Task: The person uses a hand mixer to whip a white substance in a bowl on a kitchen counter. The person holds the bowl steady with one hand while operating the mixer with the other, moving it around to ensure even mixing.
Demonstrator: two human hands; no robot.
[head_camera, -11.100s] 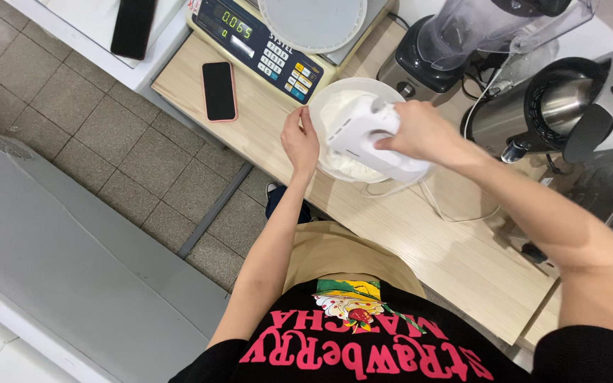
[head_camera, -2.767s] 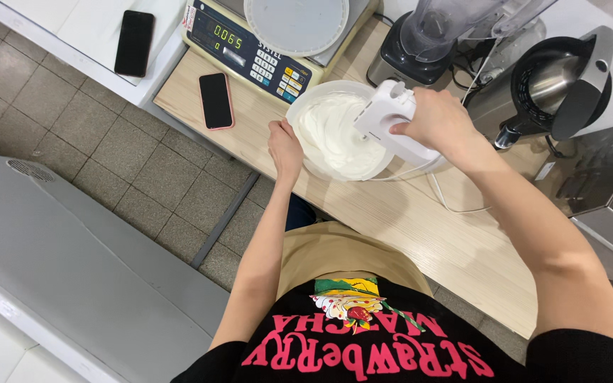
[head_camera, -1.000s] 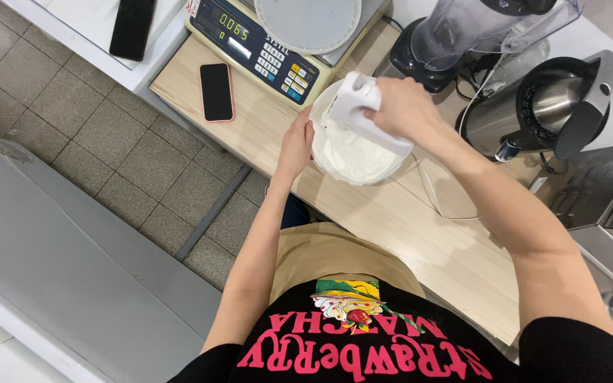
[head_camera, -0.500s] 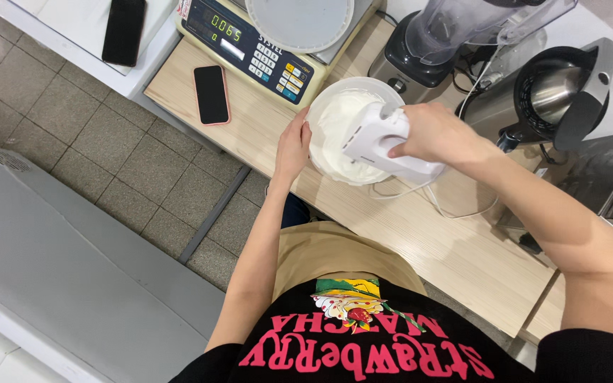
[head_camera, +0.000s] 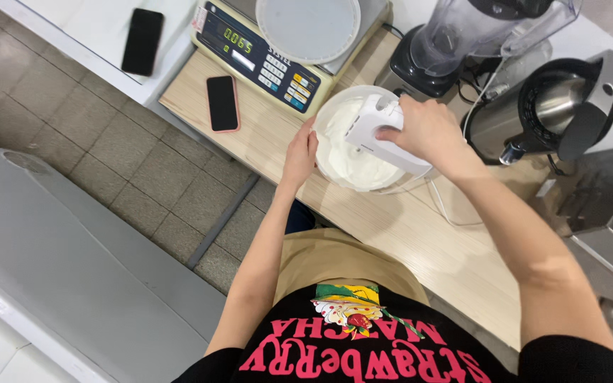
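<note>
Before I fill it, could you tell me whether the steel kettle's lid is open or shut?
Open: the kettle shows its shiny inside, and its lid is swung up to one side.

A light wooden counter [head_camera: 391,234] carries a white mixing bowl [head_camera: 329,113] of white cream, a digital scale [head_camera: 278,50], and a pink-edged phone [head_camera: 222,103] laid face up. A blender [head_camera: 455,50] and a steel kettle [head_camera: 540,113] are stood along its far side. A second black phone [head_camera: 142,41] is laid on the adjoining white surface [head_camera: 86,21].
</note>
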